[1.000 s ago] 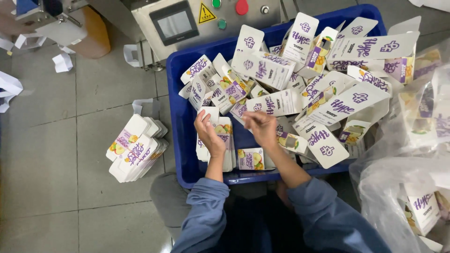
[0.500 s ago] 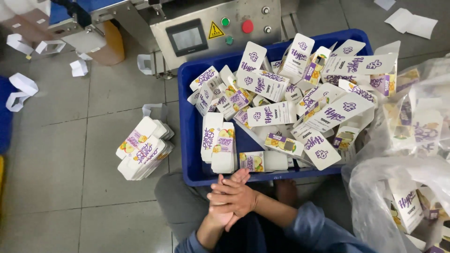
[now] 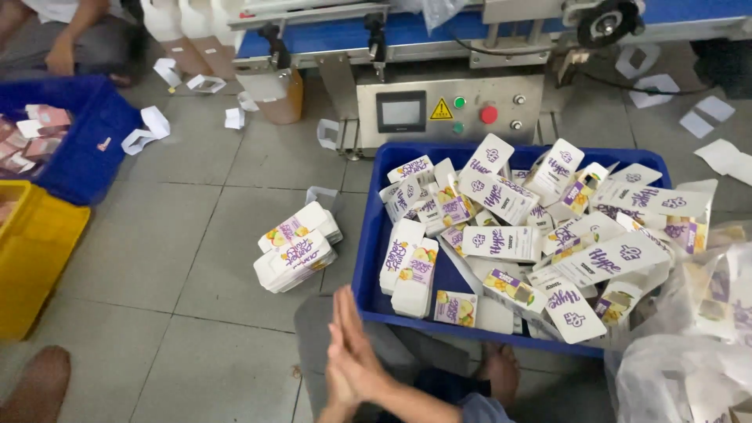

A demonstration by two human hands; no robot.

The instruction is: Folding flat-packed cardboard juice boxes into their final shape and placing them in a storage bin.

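My left hand (image 3: 337, 374) and my right hand (image 3: 362, 345) are pressed flat together, palm to palm, fingers straight and pointing up. They hold nothing. They hover just in front of the near left corner of a big blue crate (image 3: 365, 258). The crate is full of jumbled white and purple cartons (image 3: 548, 227). A neat row of stacked cartons (image 3: 409, 266) stands in its near left part, the closest thing to my hands.
A small pile of cartons (image 3: 298, 249) lies on the tiled floor left of the crate. Behind it stands a grey machine panel (image 3: 450, 110) with a screen and buttons. A yellow bin (image 3: 31, 258) and another blue bin (image 3: 86, 149) are at left; a clear plastic bag (image 3: 689, 345) is at right. Another person (image 3: 66, 35) sits at top left.
My hands left the crate, came back toward my body and met palm to palm. The view has swung up and left, showing the machine and the bins.
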